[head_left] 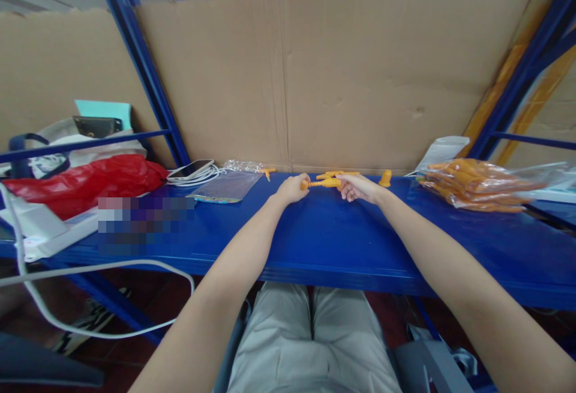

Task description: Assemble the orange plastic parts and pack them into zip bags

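My left hand [293, 189] is closed around the left end of an orange plastic piece with a ribbed, screw-like shaft [316, 183]. At its wider right end, my right hand [357, 188] grips the same piece between thumb and fingers, partly hiding it. Just behind, more long orange parts [327, 174] lie on the blue tabletop [333, 237]. A short orange knob-like part [386, 177] stands right of my right hand. Farther left, a small branched orange part [269, 172] lies by the cardboard.
A clear bag of orange parts [477, 184] lies on the right. To the left are a flat plastic packet [227, 186], a phone [193, 169] with a coiled white cable [202, 176], and a red bag [99, 183]. A cardboard wall [360, 75] closes the back.
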Demonstrator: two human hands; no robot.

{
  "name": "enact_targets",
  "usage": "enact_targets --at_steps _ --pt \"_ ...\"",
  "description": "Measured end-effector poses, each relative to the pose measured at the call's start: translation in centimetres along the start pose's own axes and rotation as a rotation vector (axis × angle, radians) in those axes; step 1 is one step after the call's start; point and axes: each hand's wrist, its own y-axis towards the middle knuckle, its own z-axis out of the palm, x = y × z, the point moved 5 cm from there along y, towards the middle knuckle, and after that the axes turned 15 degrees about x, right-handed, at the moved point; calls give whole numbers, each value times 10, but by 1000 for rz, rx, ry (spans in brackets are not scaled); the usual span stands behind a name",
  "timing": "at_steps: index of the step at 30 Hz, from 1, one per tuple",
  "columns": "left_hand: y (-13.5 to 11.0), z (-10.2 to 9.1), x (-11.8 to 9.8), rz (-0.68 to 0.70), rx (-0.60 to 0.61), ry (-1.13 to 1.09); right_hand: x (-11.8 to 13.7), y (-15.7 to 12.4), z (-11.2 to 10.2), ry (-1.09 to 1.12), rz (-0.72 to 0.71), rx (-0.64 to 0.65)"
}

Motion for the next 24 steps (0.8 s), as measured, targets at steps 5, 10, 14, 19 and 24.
enact_targets --at_steps 5,10,14,19,24 --pt "0 1 0 -15 -6 -9 0 1 2 -32 66 -32" --pt "2 0 0 2 -30 -20 3 -2 5 -63 103 -45" --pt "2 -1 0 16 -61 -30 1 0 5 -71 112 -30" --pt "3 -1 2 4 -58 -27 -1 3 3 -6 55 -11" --pt "2 -2 2 -9 -73 -19 0 -2 3 60 7 40"
